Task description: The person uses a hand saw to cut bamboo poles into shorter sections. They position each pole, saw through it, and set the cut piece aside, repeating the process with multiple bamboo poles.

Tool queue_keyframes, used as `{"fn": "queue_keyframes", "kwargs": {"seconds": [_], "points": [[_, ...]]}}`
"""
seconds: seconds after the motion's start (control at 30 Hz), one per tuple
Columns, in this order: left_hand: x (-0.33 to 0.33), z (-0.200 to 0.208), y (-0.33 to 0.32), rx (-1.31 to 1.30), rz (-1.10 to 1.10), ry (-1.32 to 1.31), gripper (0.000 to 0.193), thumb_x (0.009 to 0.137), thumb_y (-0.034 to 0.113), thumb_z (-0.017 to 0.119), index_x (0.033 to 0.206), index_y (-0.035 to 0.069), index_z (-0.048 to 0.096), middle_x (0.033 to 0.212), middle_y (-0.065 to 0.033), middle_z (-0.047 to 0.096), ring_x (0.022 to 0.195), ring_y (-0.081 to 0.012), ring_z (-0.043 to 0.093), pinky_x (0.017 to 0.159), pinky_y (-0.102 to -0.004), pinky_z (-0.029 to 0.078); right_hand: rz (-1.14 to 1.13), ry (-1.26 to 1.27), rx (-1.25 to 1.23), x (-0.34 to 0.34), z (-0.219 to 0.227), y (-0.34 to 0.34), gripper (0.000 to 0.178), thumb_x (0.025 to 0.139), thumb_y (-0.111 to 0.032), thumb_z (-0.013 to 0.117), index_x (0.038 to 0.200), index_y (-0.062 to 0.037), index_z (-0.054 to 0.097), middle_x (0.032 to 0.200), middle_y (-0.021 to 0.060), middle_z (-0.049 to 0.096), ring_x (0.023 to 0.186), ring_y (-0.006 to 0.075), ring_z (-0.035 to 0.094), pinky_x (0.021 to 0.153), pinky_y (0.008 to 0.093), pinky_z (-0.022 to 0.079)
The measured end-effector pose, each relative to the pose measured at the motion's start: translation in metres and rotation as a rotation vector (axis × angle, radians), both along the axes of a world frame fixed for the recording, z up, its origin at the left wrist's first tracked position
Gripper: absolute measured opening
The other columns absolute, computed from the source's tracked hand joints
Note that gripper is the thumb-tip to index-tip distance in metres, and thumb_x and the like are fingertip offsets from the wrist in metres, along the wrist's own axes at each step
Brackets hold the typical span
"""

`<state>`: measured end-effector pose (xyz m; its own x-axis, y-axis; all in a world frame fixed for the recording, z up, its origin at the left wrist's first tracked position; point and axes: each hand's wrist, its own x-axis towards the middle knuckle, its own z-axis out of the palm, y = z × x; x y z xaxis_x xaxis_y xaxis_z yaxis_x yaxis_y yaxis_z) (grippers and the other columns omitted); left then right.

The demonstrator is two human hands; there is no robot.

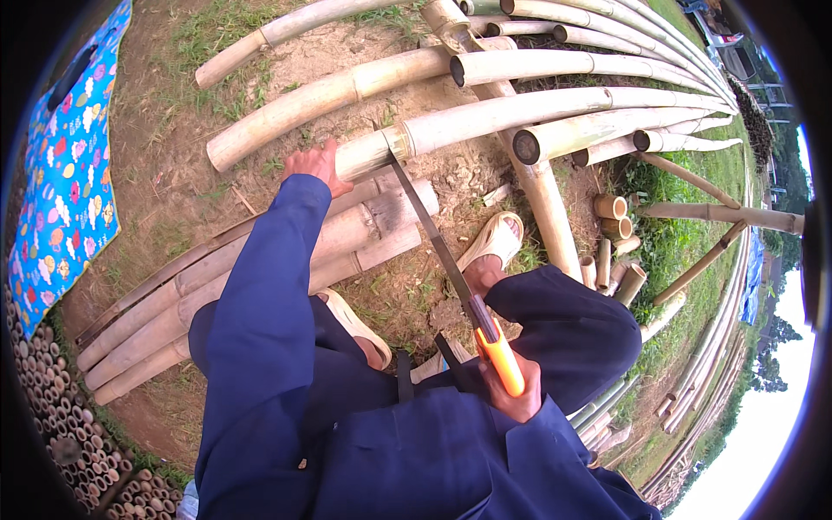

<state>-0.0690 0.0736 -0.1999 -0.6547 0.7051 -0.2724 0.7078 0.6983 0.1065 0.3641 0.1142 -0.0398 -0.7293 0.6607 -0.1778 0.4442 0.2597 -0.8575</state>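
Observation:
My left hand [319,166] is closed over the near left end of a pale bamboo pole [494,118]. In my right hand [520,397] is the orange handle of a hand saw [443,253], close to my lap. The saw's long, narrow blade slants up and to the left. Near its tip it crosses the pole beside a joint, a little right of my left hand. How deep the blade sits in the bamboo I cannot tell. Another bamboo pole [334,94] lies just beyond, roughly parallel.
A thick bamboo crosspiece [542,195] runs under the poles. Several bamboo lengths [186,303] lie beside my left leg. Short cut pieces [611,208] are heaped at the right. A blue patterned sheet [74,173] lies far left, above stacked bamboo tubes [52,381]. My sandaled feet rest on dirt.

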Motion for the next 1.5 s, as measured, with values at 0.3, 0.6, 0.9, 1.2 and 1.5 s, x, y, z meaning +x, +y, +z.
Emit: {"fn": "queue_keyframes", "kwargs": {"seconds": [0.3,0.6,0.9,1.2,1.5], "points": [[-0.004,-0.009,0.002,0.063,-0.014,-0.026,0.080,0.065,0.048,0.091,0.124,0.005,0.059,0.109,-0.0193,0.074,0.101,-0.0363,0.073,0.093,-0.0474,0.055,0.049,0.005,-0.053,-0.018,-0.021,0.016,0.021,0.090,-0.016,0.074,0.105,-0.0023,0.070,0.082,0.0219,0.069,0.078,0.0399,0.071,0.071,0.0451,0.053],[-0.004,-0.005,0.012,0.009,0.006,-0.015,0.085,0.064,0.053,0.089,0.128,0.006,0.057,0.112,-0.0182,0.074,0.105,-0.0361,0.071,0.097,-0.0458,0.054,0.072,-0.047,-0.001,-0.054,-0.049,0.034,0.019,0.092,-0.019,0.073,0.098,-0.0022,0.068,0.075,0.0149,0.068,0.062,0.0292,0.065,0.061,0.0413,0.050],[0.015,-0.005,0.007,0.005,0.040,-0.008,0.084,0.065,0.048,0.091,0.129,0.008,0.055,0.115,-0.0188,0.073,0.109,-0.0370,0.070,0.100,-0.0485,0.052,0.040,-0.130,-0.086,-0.022,-0.016,0.035,0.019,0.089,-0.018,0.071,0.100,-0.0027,0.070,0.078,0.0188,0.070,0.073,0.0373,0.071,0.069,0.0443,0.053],[0.001,0.002,0.011,0.027,0.061,-0.029,0.079,0.065,0.048,0.091,0.125,0.009,0.058,0.119,-0.0190,0.072,0.111,-0.0384,0.070,0.100,-0.0502,0.053,0.051,-0.033,0.004,-0.045,-0.042,0.030,0.024,0.092,-0.027,0.074,0.099,-0.0041,0.069,0.073,0.0155,0.067,0.068,0.0344,0.068,0.067,0.0439,0.052],[0.000,0.010,0.013,0.045,0.069,-0.069,0.086,0.062,0.047,0.091,0.132,0.010,0.056,0.124,-0.0188,0.071,0.117,-0.0373,0.067,0.104,-0.0494,0.050,0.052,-0.068,0.010,-0.049,-0.037,0.028,0.033,0.087,-0.029,0.074,0.108,-0.0040,0.069,0.087,0.0238,0.070,0.089,0.0460,0.068,0.079,0.0516,0.053]]}}
